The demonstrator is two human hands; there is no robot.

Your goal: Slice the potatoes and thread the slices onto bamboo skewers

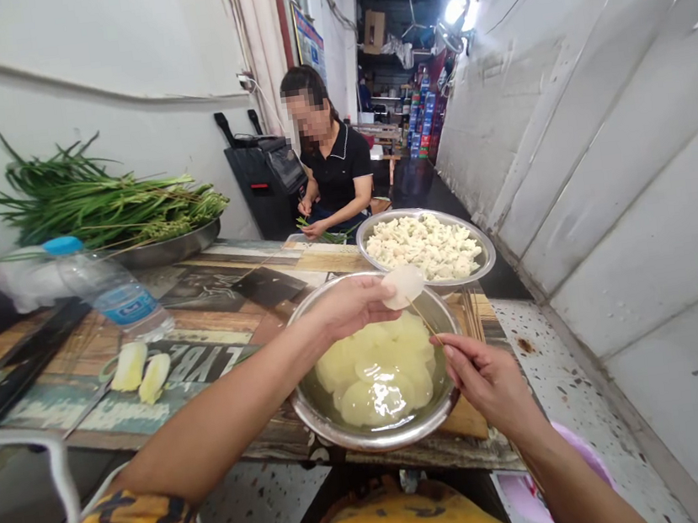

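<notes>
A thin, whitish, round slice (405, 286) is being pinched at its edge by the left hand (354, 305), above a round, silver metal basin (384, 441); the right hand (487, 376) is gripping a slender brown stick (423, 318) between fingertips, its upper end reaching the slice.

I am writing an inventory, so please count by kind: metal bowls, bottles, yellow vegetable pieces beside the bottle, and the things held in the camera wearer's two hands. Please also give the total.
Metal bowls: 3
Bottle: 1
Yellow vegetable pieces: 2
Pale slice in left hand: 1
Thin stick in right hand: 1
Total: 8
</notes>
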